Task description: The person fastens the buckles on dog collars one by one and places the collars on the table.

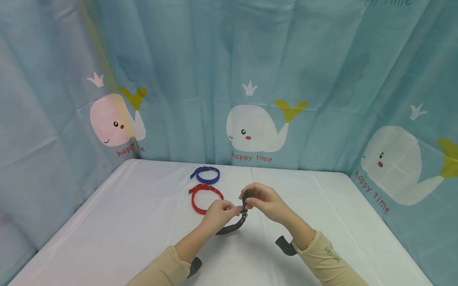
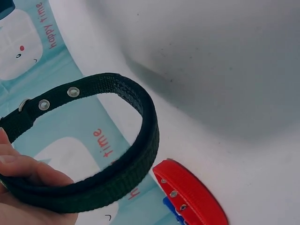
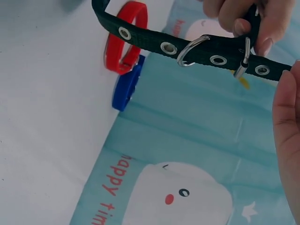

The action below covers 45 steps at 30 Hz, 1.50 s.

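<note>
Both hands hold a dark green pet collar point(image 1: 231, 228), a webbing strap with metal eyelets, raised over the table in a loop. My left hand point(image 1: 217, 216) pinches it beside the metal buckle point(image 3: 243, 58). The strap's free end runs through that buckle, and the fingers of my right hand point(image 1: 267, 201) pinch it. Between the buckle and the loop sits a D-ring point(image 3: 190, 52). The left wrist view shows the padded lining of the loop. Beyond the left hand lies a red collar point(image 1: 194, 199), partly hidden by it in the head view.
A blue collar point(image 1: 208, 181) lies behind the red one, near the table's back edge. White cloth point(image 1: 118, 222) covers the table. A light blue curtain point(image 1: 200, 131) with printed whales hangs around the back and sides. Dark curved pieces point(image 1: 286, 245) stick out at both sleeves.
</note>
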Motion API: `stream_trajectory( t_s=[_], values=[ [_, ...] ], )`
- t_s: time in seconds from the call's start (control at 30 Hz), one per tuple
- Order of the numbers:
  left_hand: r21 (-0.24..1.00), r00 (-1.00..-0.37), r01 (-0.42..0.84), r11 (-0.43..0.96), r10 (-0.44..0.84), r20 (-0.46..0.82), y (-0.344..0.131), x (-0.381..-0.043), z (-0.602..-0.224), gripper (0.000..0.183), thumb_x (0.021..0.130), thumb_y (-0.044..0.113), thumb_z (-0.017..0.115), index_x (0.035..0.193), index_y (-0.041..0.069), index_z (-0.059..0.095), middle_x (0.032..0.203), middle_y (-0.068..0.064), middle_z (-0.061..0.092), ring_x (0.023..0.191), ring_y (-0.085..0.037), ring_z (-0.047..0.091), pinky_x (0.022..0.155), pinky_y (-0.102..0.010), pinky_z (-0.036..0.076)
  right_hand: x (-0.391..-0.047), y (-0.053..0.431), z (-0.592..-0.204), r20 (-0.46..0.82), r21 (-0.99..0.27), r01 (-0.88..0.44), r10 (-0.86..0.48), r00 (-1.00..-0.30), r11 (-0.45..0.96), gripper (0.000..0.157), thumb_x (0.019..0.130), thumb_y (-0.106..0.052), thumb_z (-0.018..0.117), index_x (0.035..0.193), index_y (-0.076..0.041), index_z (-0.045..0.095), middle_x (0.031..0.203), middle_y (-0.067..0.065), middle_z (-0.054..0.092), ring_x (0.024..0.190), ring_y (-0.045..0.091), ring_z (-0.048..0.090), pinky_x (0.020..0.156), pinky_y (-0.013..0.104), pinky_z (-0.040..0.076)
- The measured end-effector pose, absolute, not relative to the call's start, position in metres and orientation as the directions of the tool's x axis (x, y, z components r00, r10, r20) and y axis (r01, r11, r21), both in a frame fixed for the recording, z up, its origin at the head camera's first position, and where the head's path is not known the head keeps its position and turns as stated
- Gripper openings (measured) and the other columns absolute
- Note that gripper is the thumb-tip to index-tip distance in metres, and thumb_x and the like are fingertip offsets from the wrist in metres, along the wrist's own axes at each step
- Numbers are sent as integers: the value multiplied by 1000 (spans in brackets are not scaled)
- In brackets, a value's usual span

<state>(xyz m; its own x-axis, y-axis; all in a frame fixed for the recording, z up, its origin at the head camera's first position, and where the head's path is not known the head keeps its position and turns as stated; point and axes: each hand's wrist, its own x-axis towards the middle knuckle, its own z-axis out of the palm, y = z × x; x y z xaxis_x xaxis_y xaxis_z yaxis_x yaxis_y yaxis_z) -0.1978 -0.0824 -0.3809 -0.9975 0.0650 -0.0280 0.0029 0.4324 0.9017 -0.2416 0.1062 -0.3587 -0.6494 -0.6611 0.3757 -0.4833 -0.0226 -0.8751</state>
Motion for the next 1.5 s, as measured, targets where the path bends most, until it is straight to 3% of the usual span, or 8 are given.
stream_trajectory(
  t_s=[0.2,0.47,0.73,0.93,1.1,1.33,1.5],
  values=[
    [891,-998,3,454,51,-23,-82,-196,-382,27,89,28,69,81,2,71,73,-5,59,76,-18,47,63,-31,42,-242,106,-363,363,-869,-495,-665,-653,11,20,94,5,53,113,10,55,104,21,61,82,14,61,78,28,54],
    [908,-995,-6,418,92,-49,-82,-196,-379,20,89,23,68,87,3,69,68,-3,52,72,-18,47,62,-31,41,-242,106,-370,329,-883,-467,-642,-693,51,21,95,4,54,115,11,55,106,22,61,84,15,61,78,27,53],
    [906,-983,49,420,181,-31,-88,-196,-381,20,87,16,71,100,1,67,81,-3,60,80,-20,52,73,-37,48,-242,105,-371,344,-888,-456,-578,-740,55,24,94,2,57,116,11,55,106,23,62,82,14,61,76,26,53],
    [921,-990,92,379,138,42,-95,-197,-386,22,88,17,72,104,3,67,89,-2,65,84,-19,56,79,-38,51,-240,105,-369,415,-858,-508,-473,-777,82,24,91,3,62,113,11,59,98,20,64,80,9,61,73,24,52],
    [940,-987,134,315,122,100,-97,-198,-387,27,89,21,72,109,4,66,96,-4,66,90,-20,60,86,-41,52,-238,101,-374,496,-791,-600,-448,-743,120,25,88,3,66,113,7,61,96,16,68,88,8,61,76,26,50],
    [953,-988,149,263,86,130,-95,-198,-383,28,89,19,72,110,2,65,101,-6,68,95,-22,62,88,-41,51,-238,98,-380,668,-659,-738,-339,-662,143,21,81,9,71,100,2,66,89,13,69,83,14,61,73,26,49],
    [956,-985,167,240,87,150,-95,-198,-383,27,90,18,71,110,1,64,100,-7,68,94,-23,62,87,-40,51,-239,98,-380,722,-584,-798,-357,-593,146,19,77,13,72,92,3,70,89,13,69,83,17,61,73,25,51]
  ],
)
